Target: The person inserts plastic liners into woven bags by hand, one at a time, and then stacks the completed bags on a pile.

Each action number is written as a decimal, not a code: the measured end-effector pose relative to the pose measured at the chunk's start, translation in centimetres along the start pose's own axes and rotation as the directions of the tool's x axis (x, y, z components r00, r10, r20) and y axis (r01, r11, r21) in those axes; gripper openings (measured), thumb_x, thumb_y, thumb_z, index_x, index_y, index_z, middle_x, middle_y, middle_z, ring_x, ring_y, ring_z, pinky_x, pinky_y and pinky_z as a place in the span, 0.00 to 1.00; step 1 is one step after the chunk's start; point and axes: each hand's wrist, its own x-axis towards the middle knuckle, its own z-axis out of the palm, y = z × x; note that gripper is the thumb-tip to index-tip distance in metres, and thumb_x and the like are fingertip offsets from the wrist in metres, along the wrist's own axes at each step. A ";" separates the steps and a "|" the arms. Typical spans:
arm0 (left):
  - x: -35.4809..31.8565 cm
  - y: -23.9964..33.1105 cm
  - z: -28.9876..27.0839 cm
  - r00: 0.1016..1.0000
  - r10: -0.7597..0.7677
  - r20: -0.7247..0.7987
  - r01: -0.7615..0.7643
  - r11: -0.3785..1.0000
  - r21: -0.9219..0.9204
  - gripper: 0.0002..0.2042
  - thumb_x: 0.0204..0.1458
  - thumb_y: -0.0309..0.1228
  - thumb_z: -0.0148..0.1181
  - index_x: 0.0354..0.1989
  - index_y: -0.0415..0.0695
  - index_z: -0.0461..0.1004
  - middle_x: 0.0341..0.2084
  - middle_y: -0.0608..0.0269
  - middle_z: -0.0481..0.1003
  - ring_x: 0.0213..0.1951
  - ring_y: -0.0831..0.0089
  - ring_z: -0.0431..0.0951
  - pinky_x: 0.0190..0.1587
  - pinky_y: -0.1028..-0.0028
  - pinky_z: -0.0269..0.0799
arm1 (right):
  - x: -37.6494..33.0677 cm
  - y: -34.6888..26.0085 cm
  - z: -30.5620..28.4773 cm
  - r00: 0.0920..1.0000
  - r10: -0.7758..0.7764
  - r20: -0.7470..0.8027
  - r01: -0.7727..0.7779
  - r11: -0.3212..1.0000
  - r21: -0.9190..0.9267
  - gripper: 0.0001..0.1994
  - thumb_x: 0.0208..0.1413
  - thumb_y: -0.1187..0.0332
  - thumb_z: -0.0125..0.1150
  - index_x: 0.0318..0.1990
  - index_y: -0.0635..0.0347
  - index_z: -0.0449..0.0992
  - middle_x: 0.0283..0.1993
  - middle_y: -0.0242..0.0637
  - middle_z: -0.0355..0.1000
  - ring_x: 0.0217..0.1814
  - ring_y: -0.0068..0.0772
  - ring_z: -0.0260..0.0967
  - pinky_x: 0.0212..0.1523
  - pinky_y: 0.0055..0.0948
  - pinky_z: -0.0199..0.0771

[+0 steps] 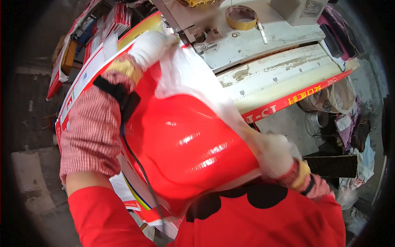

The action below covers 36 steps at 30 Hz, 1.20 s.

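both gloved hands grip a glossy red and white plastic bag [185,140] held up close before the chest: the left hand [150,47] closed on its upper white edge, the right hand [273,154] closed on its lower right edge. behind it on the desk [279,74] lie a roll of tape [240,17] and a pen [262,33].

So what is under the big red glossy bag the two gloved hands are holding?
Below the red bag, a stack of flat printed red-and-white bags shows at its left edge. The left hand and right hand grip it. Whatever lies directly beneath is covered.
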 end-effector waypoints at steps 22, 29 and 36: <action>-3.3 10.1 -17.9 0.887 0.370 -0.275 -0.366 0.928 0.065 0.05 0.37 0.27 0.57 0.25 0.44 0.71 0.22 0.59 0.70 0.32 0.60 0.70 0.38 0.65 0.64 | 24.7 3.2 -3.1 0.887 -0.137 0.441 0.114 0.990 0.079 0.12 0.43 0.63 0.51 0.36 0.54 0.74 0.33 0.42 0.73 0.29 0.41 0.70 0.33 0.35 0.69; -2.8 14.4 -18.0 0.605 0.589 0.536 -0.329 0.797 -0.506 0.21 0.36 0.35 0.64 0.43 0.50 0.72 0.35 0.56 0.74 0.38 0.61 0.74 0.41 0.67 0.68 | 25.7 2.4 -1.6 0.875 -0.349 0.337 0.358 0.933 0.037 0.14 0.43 0.61 0.52 0.37 0.51 0.76 0.35 0.39 0.74 0.33 0.45 0.71 0.36 0.33 0.70; -8.0 16.5 -21.9 0.152 -0.006 0.988 -0.346 0.936 0.058 0.11 0.41 0.40 0.59 0.28 0.47 0.77 0.23 0.62 0.75 0.29 0.62 0.76 0.32 0.67 0.70 | 22.9 1.8 -3.5 0.856 -0.326 0.400 0.280 0.945 0.172 0.08 0.41 0.65 0.58 0.31 0.49 0.79 0.29 0.31 0.75 0.31 0.30 0.73 0.30 0.34 0.72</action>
